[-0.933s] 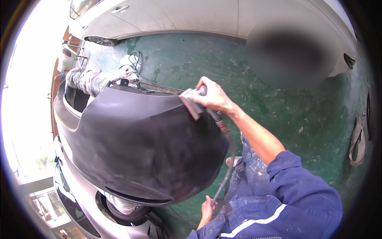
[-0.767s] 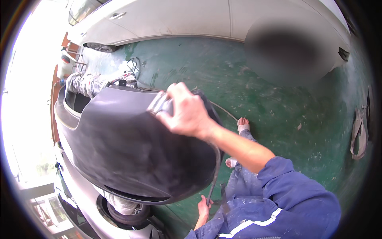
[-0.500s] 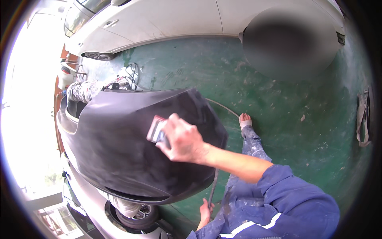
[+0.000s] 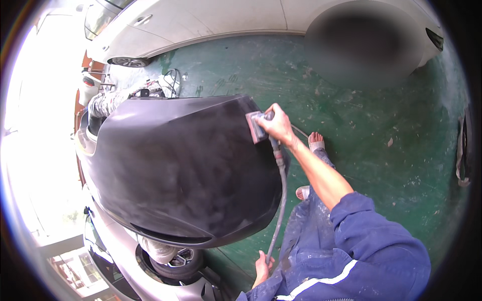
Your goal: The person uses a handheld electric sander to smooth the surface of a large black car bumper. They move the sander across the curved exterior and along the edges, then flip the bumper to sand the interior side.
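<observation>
A dark matte car body panel (image 4: 175,160) is raised off the floor in front of me, its surface streaked with pale dust. My right hand (image 4: 277,125) is closed around a sander (image 4: 258,126), whose flat reddish pad meets the panel near its upper right corner. From the sander a grey hose (image 4: 282,195) runs down to my left hand (image 4: 262,267), low in the view, with the fingers wrapped round it.
A white car (image 4: 216,17) stretches along the far side. Another light-coloured car (image 4: 115,246) stands at lower left, with a wheel (image 4: 183,266) beneath the panel. Wrapped supports (image 4: 109,104) hold the panel. My feet (image 4: 315,138) are on the green floor (image 4: 361,145).
My right hand has carried the sander from the panel's middle rightward and up to its upper right edge. The hose now shows along its length; my left hand still grips it.
</observation>
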`<act>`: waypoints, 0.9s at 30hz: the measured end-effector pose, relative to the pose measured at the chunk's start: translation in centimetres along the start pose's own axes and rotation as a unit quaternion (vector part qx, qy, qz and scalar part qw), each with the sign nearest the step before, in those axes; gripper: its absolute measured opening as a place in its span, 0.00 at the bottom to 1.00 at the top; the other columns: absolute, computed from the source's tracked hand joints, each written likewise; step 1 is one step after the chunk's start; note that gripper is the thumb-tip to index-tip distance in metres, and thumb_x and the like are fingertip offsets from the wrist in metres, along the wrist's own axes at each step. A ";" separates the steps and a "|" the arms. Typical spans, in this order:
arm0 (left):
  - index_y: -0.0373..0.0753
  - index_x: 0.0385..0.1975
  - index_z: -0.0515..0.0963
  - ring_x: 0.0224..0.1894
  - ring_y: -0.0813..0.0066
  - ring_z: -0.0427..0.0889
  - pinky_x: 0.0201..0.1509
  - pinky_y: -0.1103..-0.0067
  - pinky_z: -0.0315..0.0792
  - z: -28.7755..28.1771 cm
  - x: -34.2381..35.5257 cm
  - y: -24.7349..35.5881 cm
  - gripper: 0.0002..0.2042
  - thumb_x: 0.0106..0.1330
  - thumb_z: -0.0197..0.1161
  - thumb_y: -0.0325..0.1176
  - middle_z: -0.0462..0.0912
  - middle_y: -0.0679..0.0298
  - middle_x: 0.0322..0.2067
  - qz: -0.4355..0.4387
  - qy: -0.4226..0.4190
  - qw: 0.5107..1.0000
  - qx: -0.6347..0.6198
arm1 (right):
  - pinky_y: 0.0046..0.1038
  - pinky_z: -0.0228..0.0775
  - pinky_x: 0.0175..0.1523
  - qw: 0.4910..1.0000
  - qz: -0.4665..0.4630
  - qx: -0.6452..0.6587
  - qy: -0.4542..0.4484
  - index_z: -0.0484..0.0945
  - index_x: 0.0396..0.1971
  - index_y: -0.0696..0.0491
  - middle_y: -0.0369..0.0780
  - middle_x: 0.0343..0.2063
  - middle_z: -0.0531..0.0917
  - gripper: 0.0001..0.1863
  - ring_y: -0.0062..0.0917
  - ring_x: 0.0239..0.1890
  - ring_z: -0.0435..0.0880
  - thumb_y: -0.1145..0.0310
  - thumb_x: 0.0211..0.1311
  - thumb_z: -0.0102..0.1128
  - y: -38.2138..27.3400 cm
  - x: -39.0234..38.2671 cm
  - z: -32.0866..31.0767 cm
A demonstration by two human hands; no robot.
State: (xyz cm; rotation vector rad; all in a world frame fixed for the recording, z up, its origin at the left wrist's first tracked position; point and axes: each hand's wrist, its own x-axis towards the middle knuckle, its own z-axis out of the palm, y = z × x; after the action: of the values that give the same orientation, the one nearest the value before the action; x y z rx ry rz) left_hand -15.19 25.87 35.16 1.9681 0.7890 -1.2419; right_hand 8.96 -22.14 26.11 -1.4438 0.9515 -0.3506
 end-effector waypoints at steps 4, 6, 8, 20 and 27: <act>0.36 0.19 0.80 0.12 0.79 0.61 0.19 0.76 0.52 -1.8 0.3 -3.9 0.42 0.78 0.39 0.71 0.66 0.71 0.09 -0.043 0.054 0.997 -0.023 | 0.40 0.80 0.45 0.988 -0.140 -0.008 0.070 0.75 0.41 0.56 0.49 0.39 0.81 0.25 0.44 0.40 0.85 0.59 0.51 0.79 -2.9 -8.3 2.2; 0.36 0.19 0.80 0.12 0.78 0.62 0.19 0.76 0.53 -2.4 0.8 -4.9 0.42 0.79 0.40 0.70 0.67 0.70 0.09 -0.059 0.061 0.996 -0.029 | 0.42 0.80 0.43 0.981 -0.188 0.003 0.052 0.75 0.42 0.57 0.49 0.39 0.78 0.26 0.47 0.39 0.85 0.62 0.49 0.80 -5.5 -12.8 2.8; 0.36 0.20 0.80 0.12 0.78 0.63 0.19 0.76 0.54 -3.0 1.2 -5.5 0.41 0.79 0.40 0.70 0.67 0.70 0.10 -0.064 0.060 0.996 -0.025 | 0.43 0.81 0.42 0.968 -0.250 0.001 0.025 0.75 0.42 0.56 0.47 0.38 0.77 0.27 0.46 0.38 0.84 0.63 0.47 0.82 -6.7 -16.3 3.4; 0.37 0.26 0.78 0.11 0.79 0.55 0.18 0.76 0.50 -1.2 2.4 -5.8 0.40 0.79 0.37 0.71 0.58 0.73 0.10 -0.078 0.011 0.996 -0.031 | 0.46 0.81 0.48 0.989 -0.131 -0.017 0.073 0.73 0.43 0.55 0.50 0.42 0.80 0.24 0.50 0.43 0.86 0.59 0.55 0.76 0.3 -9.4 1.7; 0.37 0.26 0.77 0.11 0.78 0.54 0.18 0.76 0.50 -0.1 3.1 -4.0 0.39 0.81 0.36 0.69 0.58 0.73 0.10 -0.030 0.021 0.999 -0.017 | 0.47 0.80 0.53 0.995 -0.089 -0.004 0.045 0.74 0.48 0.56 0.51 0.47 0.82 0.29 0.50 0.50 0.86 0.52 0.55 0.74 -4.3 -6.4 1.7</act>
State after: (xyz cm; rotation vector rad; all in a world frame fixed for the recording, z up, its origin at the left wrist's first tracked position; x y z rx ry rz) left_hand -17.11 28.80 31.41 1.9627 0.8898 -1.2170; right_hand 7.75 -17.04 32.03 -1.5341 0.8979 -0.5471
